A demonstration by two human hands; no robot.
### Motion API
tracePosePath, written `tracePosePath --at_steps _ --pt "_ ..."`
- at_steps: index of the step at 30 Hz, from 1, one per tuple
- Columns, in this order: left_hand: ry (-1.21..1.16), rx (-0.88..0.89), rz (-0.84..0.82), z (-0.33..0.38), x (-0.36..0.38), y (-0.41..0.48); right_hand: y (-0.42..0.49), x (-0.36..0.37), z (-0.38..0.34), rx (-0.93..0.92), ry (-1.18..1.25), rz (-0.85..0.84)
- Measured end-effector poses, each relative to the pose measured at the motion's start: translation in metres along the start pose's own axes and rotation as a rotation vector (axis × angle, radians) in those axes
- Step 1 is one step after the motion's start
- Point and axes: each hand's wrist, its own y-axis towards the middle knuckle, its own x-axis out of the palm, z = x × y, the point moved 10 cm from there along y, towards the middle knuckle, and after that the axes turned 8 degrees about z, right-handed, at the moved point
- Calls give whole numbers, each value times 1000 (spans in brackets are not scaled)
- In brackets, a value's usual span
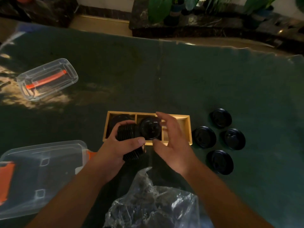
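Note:
My left hand [115, 148] grips a stack of black plastic cup lids [130, 137] held sideways above the near edge of a wooden tray [185, 129] with several compartments. My right hand [171, 142] pinches the end lid [150, 128] of that stack between thumb and fingers, over the tray's middle compartment. The tray's left compartment holds more black lids [118, 119]; its right compartments look bare. Several single black lids [204, 137] lie flat on the green table cover right of the tray.
A clear box with an orange part inside [47, 79] sits far left. A clear lid with orange clips [37, 175] lies at the near left. A crumpled clear plastic bag [153, 204] lies in front of me. Potted plants stand beyond the table.

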Motion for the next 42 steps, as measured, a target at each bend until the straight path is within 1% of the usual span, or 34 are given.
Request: tracePosePath --at_steps 2,5,9,13,17,21,24,26,28,31,34,38,40,42 --pt "-30 -27 -46 -6 17 -2 -19 6 -10 30 106 -96" --pt "-32 -101 -101 -18 43 -7 -32 11 -22 -10 73 -157" --pt "-85 -179 -192 -30 72 -12 -33 -2 -27 -83 -18 -98" --pt "-93 -231 -237 -41 84 -12 -34 -15 -28 -110 -29 -65" --pt "-67 -242 -196 -49 91 -10 -35 -26 -23 -116 -81 -40" --pt "-21 -240 -145 -57 94 -7 -31 -37 -12 -152 -257 -15" --pt "86 -232 -52 -63 87 1 -23 -46 7 -87 -395 -6" --pt "114 -242 22 -68 77 6 -17 -51 20 -53 -452 17" --pt "132 -230 63 -72 69 11 -11 -56 32 -23 -508 50" --pt "204 -161 92 -73 58 14 1 -58 48 35 -600 80" --pt "259 -121 106 -78 51 16 14 -53 59 79 -662 62" --pt "313 -106 129 -84 46 24 32 -42 66 83 -747 23" --pt "405 -73 144 -86 44 27 40 -36 70 90 -789 -8" --pt "583 19 152 -84 43 26 45 -31 74 93 -846 -39"
